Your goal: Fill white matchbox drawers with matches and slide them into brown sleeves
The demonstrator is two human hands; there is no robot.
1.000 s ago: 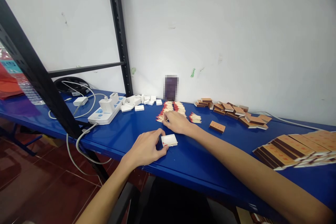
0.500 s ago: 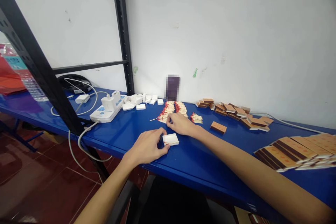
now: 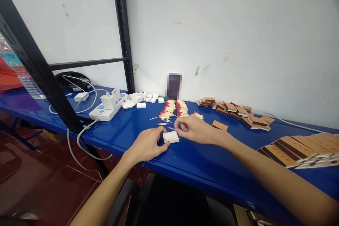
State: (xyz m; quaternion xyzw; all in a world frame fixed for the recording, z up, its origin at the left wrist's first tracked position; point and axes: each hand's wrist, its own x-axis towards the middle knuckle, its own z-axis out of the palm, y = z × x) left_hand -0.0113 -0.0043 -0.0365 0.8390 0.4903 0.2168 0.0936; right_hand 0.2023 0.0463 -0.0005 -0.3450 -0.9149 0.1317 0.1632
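Observation:
My left hand (image 3: 147, 143) rests on the blue table (image 3: 124, 132), its thumb and fingers pinching the left side of a small white matchbox tray (image 3: 171, 136). My right hand (image 3: 192, 129) hovers just right of the tray, fingers pinched on a red-tipped matchstick (image 3: 171, 128) that points left above the tray. Behind the hands lies a pile of red-tipped matches (image 3: 173, 109), with a few loose ones (image 3: 160, 123) in front of it.
White inner trays (image 3: 141, 100) lie at the back left beside a white power strip (image 3: 107, 107) with cables. Brown matchbox sleeves (image 3: 234, 110) are scattered at the back right, and flat sleeves (image 3: 299, 148) are stacked at the far right. A black shelf post (image 3: 123, 35) stands behind.
My right hand has pulled back from the match pile toward the tray, pinching a match. A few loose matches now lie in front of the pile. My left hand stays on the tray.

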